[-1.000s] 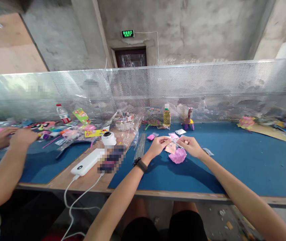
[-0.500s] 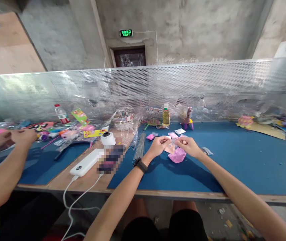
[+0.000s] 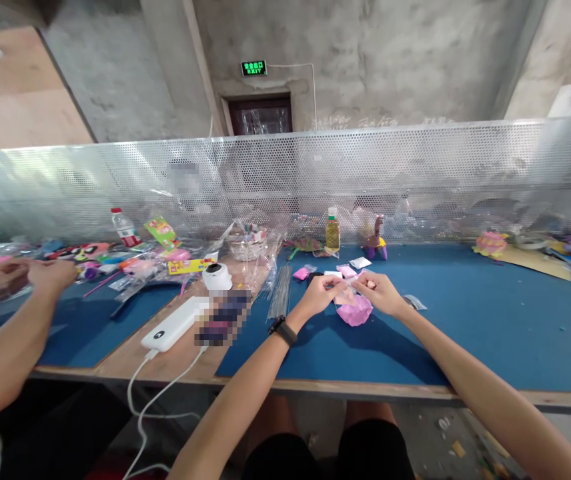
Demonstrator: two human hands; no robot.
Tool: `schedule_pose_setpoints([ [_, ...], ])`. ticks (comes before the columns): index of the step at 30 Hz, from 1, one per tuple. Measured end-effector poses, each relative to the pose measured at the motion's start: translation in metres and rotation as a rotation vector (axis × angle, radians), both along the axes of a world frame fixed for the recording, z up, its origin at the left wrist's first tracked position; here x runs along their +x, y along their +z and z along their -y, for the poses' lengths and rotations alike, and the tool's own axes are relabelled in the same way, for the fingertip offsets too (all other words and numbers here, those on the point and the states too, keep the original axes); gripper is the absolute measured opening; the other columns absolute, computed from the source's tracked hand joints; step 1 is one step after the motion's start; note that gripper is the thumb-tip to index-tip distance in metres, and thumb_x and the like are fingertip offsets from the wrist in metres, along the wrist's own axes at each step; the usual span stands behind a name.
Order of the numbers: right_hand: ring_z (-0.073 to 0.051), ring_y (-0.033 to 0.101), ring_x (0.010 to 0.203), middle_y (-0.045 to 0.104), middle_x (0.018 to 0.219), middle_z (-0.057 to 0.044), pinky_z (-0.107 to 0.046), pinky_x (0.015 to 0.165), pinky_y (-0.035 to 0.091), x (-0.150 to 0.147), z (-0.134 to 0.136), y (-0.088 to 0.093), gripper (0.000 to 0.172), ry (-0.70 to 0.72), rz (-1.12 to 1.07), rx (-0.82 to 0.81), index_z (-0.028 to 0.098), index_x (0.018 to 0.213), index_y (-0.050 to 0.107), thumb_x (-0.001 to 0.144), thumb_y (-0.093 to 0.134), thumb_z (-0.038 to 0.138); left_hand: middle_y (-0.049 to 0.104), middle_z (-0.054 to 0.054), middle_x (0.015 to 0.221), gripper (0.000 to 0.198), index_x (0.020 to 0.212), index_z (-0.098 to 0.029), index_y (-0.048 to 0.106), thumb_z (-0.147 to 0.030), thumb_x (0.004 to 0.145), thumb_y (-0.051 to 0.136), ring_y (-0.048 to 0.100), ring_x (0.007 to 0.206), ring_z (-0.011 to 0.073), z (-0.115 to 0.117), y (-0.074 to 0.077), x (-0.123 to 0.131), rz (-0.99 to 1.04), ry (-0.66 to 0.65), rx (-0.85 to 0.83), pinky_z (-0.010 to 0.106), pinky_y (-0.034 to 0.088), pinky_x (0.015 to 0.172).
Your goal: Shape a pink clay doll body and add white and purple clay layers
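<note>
My left hand (image 3: 323,293) and my right hand (image 3: 376,292) are close together over the blue table surface, both with fingers pinched. Between them is a small clear plastic packet with something peach-coloured (image 3: 345,295) in it, its edges gripped from either side. A small peach lump may sit at my right fingertips; it is too small to be sure. Just below lies a crumpled pink-purple piece (image 3: 354,312) with a ruffled rim. Beyond my fingers are a pink packet (image 3: 347,271) and a white packet (image 3: 360,263). Another bright pink packet (image 3: 301,273) lies to the left.
Thin wires (image 3: 279,293) lie left of my hands. A bottle of yellow liquid (image 3: 332,231) and a purple-legged figure (image 3: 377,241) stand at the back. Further left are a power bank (image 3: 174,325), a white camera (image 3: 217,277) and a co-worker's hands (image 3: 48,277).
My hands stay in nearly the same place, with the fingers shifting slightly on the packet. The view has moved very little.
</note>
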State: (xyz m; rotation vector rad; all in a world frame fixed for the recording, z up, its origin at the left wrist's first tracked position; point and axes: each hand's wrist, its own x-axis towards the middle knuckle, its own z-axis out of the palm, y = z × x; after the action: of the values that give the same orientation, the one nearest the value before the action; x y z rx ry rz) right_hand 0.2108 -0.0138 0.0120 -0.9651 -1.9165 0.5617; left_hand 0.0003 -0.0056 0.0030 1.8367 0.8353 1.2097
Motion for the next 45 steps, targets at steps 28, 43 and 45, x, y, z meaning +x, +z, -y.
schedule_pose_setpoints([
  [28,-0.012,0.036,0.053,0.042,0.054,0.004,-0.025,0.052,0.029,-0.005,0.002,-0.004,0.045,0.035,0.068,0.012,0.02,0.066,0.051,0.092,0.053,0.055,0.068,0.005,0.077,0.035,0.079,-0.013,0.069,-0.047,0.085,0.068,0.06,0.072,0.0157,0.001,0.0,0.0,0.046,-0.018,0.014,0.027,0.047,0.072],
  [43,-0.011,0.037,0.048,0.047,0.053,0.003,-0.025,0.049,0.027,-0.004,0.003,-0.006,0.037,0.059,0.084,-0.013,0.018,0.073,0.063,0.092,0.056,0.05,0.072,0.008,0.085,0.037,0.095,-0.011,0.074,-0.047,0.086,0.069,0.063,0.076,0.0169,-0.002,-0.007,0.002,-0.017,-0.001,0.015,0.025,0.048,0.069],
  [45,-0.011,0.037,0.048,0.046,0.051,0.003,-0.025,0.048,0.027,-0.004,0.003,-0.007,0.038,0.061,0.089,-0.024,0.018,0.074,0.063,0.092,0.055,0.051,0.071,0.007,0.084,0.036,0.093,-0.011,0.074,-0.046,0.086,0.069,0.063,0.075,0.0167,-0.002,-0.007,0.003,-0.027,0.005,0.027,0.025,0.048,0.069],
])
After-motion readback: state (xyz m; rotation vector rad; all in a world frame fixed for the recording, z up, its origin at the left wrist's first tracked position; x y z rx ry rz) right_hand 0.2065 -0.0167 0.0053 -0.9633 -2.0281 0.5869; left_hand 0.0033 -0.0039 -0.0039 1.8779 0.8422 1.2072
